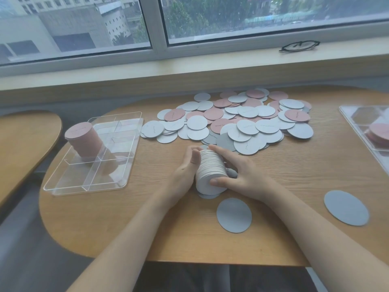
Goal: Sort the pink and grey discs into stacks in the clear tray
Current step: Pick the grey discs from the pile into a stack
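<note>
I see black-framed glasses (299,46) lying on the far windowsill (189,68), a wooden tabletop (147,218), and a second one (23,144) at left.

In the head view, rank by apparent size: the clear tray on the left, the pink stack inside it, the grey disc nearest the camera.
1. Clear plastic divided tray
2. Tall pink disc stack
3. Single flat grey disc; it is nearer the camera, so its rank against the stack is unsure.
</note>
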Demonstrator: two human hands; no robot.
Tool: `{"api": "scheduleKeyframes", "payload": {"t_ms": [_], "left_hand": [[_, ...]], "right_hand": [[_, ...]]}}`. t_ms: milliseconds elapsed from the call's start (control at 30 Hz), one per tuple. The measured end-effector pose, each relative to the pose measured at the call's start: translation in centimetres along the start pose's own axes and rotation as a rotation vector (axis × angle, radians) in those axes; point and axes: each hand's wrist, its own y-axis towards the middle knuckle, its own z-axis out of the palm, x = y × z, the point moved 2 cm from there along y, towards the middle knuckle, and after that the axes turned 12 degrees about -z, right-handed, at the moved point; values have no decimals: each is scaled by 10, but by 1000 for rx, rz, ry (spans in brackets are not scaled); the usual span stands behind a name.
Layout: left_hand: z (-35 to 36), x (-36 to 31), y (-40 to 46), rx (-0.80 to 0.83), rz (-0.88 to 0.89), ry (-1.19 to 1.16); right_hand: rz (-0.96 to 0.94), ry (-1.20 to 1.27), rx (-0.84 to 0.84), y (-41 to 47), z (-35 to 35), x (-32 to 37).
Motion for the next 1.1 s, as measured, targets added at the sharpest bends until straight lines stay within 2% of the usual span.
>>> {"api": "scheduleKeyframes", "payload": {"t_ms": [67,133,167,300,367,500,700,800,933,1100], "left_hand": [[-1,0,4,50,-5,6],[-12,2,13,9,11,4],[-20,2,19,-65,34,41],[-75,13,56,-589,86,331],[-99,24,76,-689,63,478],[-117,31,102,-633,-58,665],[-127,29,128,-498,-213,701],[-126,25,123,-559,-192,785],[-120,24,109,-613,-74,894],[-118,24,80,-648,64,813]], "right_hand": [[-6,-10,-27,-1,-1,0],[-29,-34,-43,0,0,2],[-40,-42,-47,1,1,3],[-55,-28,-53,2,2,3],[-57,-17,-59,2,2,3],[-48,17,-65,1,2,2],[-59,9,-74,1,1,0],[-67,5,-73,2,1,1],[-71,7,-70,1,1,2],[-57,19,-68,1,1,2]]}}
